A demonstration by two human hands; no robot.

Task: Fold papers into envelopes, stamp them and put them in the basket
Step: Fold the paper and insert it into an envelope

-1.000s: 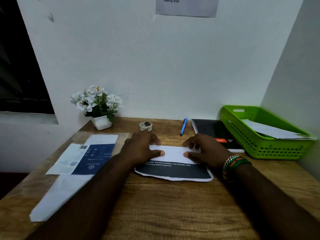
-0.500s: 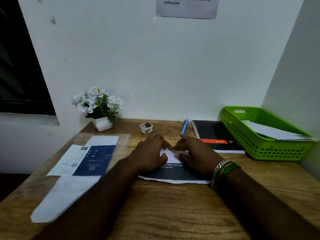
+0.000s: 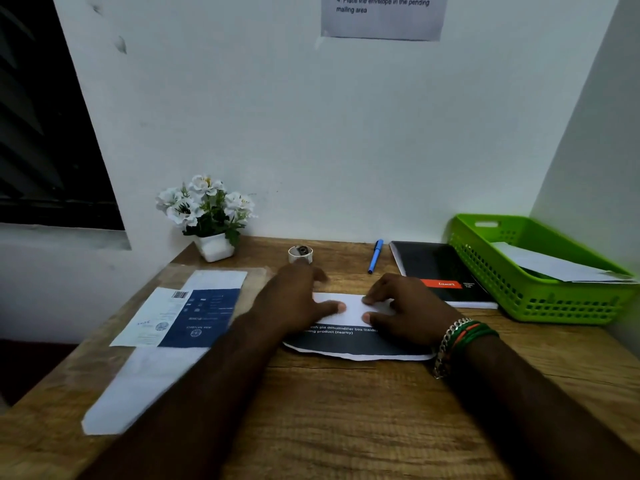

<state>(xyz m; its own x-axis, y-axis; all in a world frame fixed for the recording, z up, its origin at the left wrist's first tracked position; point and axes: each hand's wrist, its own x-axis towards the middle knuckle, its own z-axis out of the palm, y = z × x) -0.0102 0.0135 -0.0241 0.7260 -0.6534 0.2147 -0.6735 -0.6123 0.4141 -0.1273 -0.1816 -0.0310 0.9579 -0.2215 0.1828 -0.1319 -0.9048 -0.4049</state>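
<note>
Wooden desk (image 3: 346, 410), white wall behind. Left hand (image 3: 294, 303) and right hand (image 3: 405, 306), fingers extended, press flat on the folded paper (image 3: 349, 308) between them. Green basket (image 3: 540, 299) sits well right of the right hand. Risk: uneven pressure could skew the crease or slide the sheet.

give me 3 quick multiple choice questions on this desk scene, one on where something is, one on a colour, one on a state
1. Where does the blue pen lie?
A. in the basket
B. on the wooden desk between the small white tape roll and the black notebook
C. on the folded paper

2. What colour is the plastic basket?
A. green
B. red
C. white

3. What state is the paper under the hands in?
A. crumpled
B. flat, unfolded
C. partly folded, white flap over dark print

Answers: 1 B, the pen rests on bare wood between them. 2 A, its walls are bright green. 3 C, the left hand and right hand press the flap.
</note>
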